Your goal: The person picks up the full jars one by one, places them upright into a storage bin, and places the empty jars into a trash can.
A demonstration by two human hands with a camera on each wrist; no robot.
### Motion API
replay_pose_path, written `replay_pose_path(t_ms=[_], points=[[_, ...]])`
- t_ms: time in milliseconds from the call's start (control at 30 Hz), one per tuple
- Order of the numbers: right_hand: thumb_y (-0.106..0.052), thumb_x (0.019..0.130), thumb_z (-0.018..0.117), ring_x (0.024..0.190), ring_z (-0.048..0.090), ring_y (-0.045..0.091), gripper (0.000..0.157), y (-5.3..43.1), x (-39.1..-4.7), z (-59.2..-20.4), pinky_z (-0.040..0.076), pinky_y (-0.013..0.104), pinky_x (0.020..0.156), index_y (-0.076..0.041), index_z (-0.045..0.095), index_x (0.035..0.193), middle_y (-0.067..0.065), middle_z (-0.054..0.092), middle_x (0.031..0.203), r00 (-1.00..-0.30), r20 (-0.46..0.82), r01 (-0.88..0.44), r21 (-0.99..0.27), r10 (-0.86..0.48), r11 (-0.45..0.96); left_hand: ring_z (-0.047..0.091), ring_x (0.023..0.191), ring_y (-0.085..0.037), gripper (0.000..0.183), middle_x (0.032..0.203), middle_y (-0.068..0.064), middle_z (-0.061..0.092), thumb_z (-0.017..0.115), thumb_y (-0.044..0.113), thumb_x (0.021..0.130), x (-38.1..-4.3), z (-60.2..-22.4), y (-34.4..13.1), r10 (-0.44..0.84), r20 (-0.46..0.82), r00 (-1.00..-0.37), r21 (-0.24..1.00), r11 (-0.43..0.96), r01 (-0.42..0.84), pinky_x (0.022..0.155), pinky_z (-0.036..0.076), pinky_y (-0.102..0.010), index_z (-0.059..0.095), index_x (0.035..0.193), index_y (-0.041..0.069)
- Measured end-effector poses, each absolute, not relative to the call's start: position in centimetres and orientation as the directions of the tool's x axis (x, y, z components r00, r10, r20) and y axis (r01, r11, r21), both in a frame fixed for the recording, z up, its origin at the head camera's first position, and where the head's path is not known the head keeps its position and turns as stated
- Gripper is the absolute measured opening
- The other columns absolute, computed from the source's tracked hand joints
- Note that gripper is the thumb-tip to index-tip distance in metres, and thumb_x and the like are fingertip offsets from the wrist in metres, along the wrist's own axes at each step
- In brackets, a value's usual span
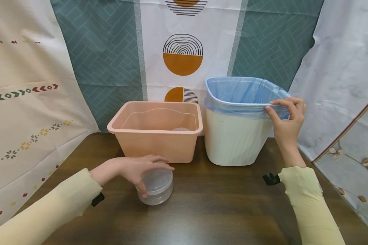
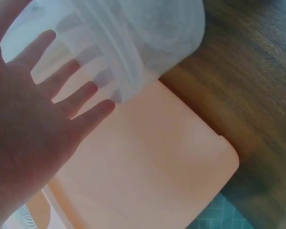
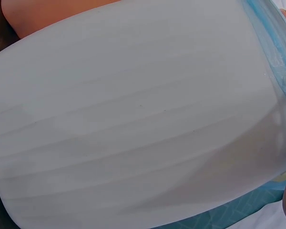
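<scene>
A clear round lidded plastic container point(image 1: 157, 194) stands on the table in the head view. My left hand point(image 1: 138, 170) spans its top, thumb at the front left and fingers over the far side. The left wrist view has those fingers point(image 2: 93, 117) spread against the translucent container point(image 2: 152, 33). My right hand point(image 1: 289, 117) pinches the front right rim of a white trash bin point(image 1: 233, 139), over the folded edge of its blue bag point(image 1: 245, 88). The bin's pale side wall point(image 3: 133, 114) fills the right wrist view, where most of that hand is hidden.
Behind the container sits a peach plastic tub point(image 1: 156, 144), beside the bin; something translucent point(image 1: 181, 129) shows inside it. The brown wooden table point(image 1: 214, 207) lies under everything. Patterned cloths point(image 1: 184, 20) hang at the back and sides.
</scene>
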State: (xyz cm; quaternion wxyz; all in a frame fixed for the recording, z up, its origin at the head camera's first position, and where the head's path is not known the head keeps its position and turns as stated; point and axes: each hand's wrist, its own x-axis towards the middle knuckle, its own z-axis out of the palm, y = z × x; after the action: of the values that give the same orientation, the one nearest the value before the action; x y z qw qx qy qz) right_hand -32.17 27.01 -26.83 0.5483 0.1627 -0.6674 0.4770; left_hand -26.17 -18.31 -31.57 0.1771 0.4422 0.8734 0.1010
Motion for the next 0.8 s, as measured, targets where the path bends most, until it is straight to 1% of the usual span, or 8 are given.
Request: replay_pose_path(t_ms=[133, 333, 433, 600, 800], points=[[-0.009, 0.079, 0.081, 0.110, 0.040, 0.003, 0.024, 27.1, -32.3, -26.9, 0.026, 0.027, 0.101, 0.006, 0.072, 0.096, -0.024, 0.049, 0.098, -0.344, 0.890, -0.744, -0.453, 0.301, 0.491, 0.028, 0.143, -0.029, 0.104, 0.158, -0.006, 0.029, 0.090, 0.031, 0.063, -26.4, -31.7, -18.2, 0.804, -0.243, -0.543, 0.333, 0.595, 0.731, 0.106, 0.040, -0.051, 0.036, 0.152, 0.030], [-0.009, 0.079, 0.081, 0.110, 0.041, 0.003, 0.024, 27.0, -32.3, -26.8, 0.026, 0.027, 0.101, 0.007, 0.072, 0.095, -0.024, 0.049, 0.098, -0.344, 0.889, -0.744, -0.454, 0.302, 0.490, 0.026, 0.143, -0.029, 0.112, 0.159, -0.006, 0.024, 0.093, 0.029, 0.060, -26.5, -31.6, -18.2, 0.787, -0.287, -0.546, 0.331, 0.617, 0.714, 0.105, 0.041, -0.050, 0.032, 0.154, 0.033], [-0.009, 0.079, 0.081, 0.110, 0.041, 0.002, 0.025, 27.0, -32.2, -26.7, 0.026, 0.027, 0.101, 0.007, 0.072, 0.096, -0.025, 0.049, 0.098, -0.342, 0.890, -0.743, -0.452, 0.302, 0.493, 0.028, 0.140, -0.029, 0.112, 0.157, -0.006, 0.026, 0.094, 0.028, 0.059, -26.5, -31.6, -18.1, 0.791, -0.283, -0.543, 0.317, 0.612, 0.725, 0.104, 0.042, -0.050, 0.033, 0.153, 0.032], [-0.010, 0.080, 0.080, 0.109, 0.040, 0.002, 0.026, 26.4, -31.6, -26.4, 0.025, 0.027, 0.101, 0.009, 0.071, 0.096, -0.025, 0.049, 0.097, -0.340, 0.893, -0.747, -0.447, 0.295, 0.492, 0.033, 0.135, -0.027, 0.110, 0.150, -0.006, 0.032, 0.095, 0.031, 0.056, -26.5, -31.5, -17.9, 0.808, -0.257, -0.531, 0.302, 0.589, 0.750, 0.102, 0.044, -0.047, 0.037, 0.151, 0.032], [-0.010, 0.080, 0.080, 0.107, 0.041, 0.001, 0.026, 25.6, -30.5, -25.9, 0.026, 0.027, 0.100, 0.010, 0.071, 0.096, -0.025, 0.049, 0.097, -0.336, 0.894, -0.754, -0.444, 0.298, 0.484, 0.034, 0.133, -0.023, 0.112, 0.147, -0.005, 0.036, 0.095, 0.037, 0.054, -26.2, -31.1, -17.1, 0.836, -0.241, -0.493, 0.308, 0.547, 0.778, 0.103, 0.043, -0.044, 0.038, 0.150, 0.031]])
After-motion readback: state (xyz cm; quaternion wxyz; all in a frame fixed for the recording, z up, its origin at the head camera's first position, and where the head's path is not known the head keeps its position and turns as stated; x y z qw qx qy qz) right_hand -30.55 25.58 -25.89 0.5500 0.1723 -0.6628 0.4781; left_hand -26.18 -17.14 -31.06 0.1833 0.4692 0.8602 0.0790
